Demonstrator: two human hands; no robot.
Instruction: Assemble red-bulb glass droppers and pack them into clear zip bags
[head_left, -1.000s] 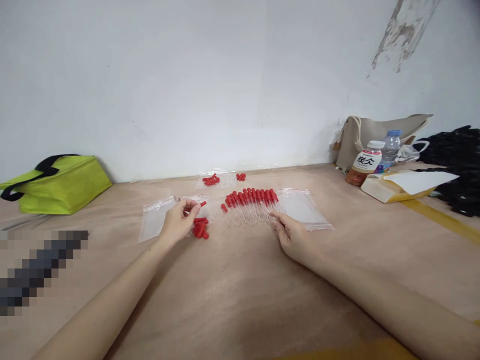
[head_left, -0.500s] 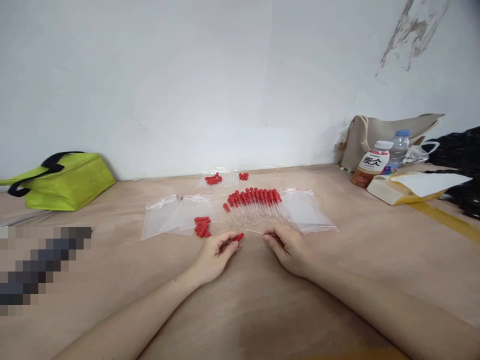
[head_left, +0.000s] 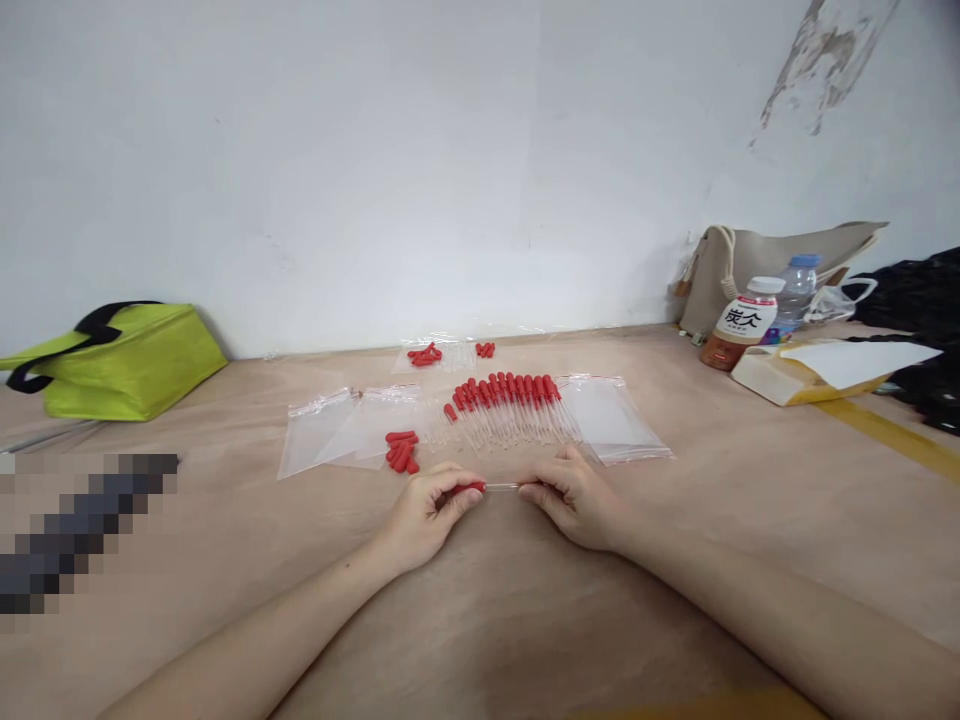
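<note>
My left hand [head_left: 431, 512] is closed on a red rubber dropper bulb [head_left: 472, 487], whose open end points right. Between thumb and fingers, my right hand [head_left: 571, 500] pinches a thin clear glass dropper tube [head_left: 502, 487]. The tube's left end meets the mouth of the bulb; how deep it sits inside I cannot tell. Just beyond the hands lies a row of droppers [head_left: 510, 400] with red bulbs and clear tubes. Left of the row is a small pile of loose red bulbs [head_left: 403, 455].
Clear zip bags [head_left: 319, 430] lie left of the row, and more bags [head_left: 622, 425] lie right. Further red bulbs [head_left: 425, 355] rest near the wall. A green bag [head_left: 142, 365] stands far left. A drink bottle [head_left: 742, 322] and a beige bag [head_left: 795, 255] stand at the right.
The tube and bulb have come together; before, a gap lay between them. My right hand has shifted slightly left and the tube now lies level with the bulb.
</note>
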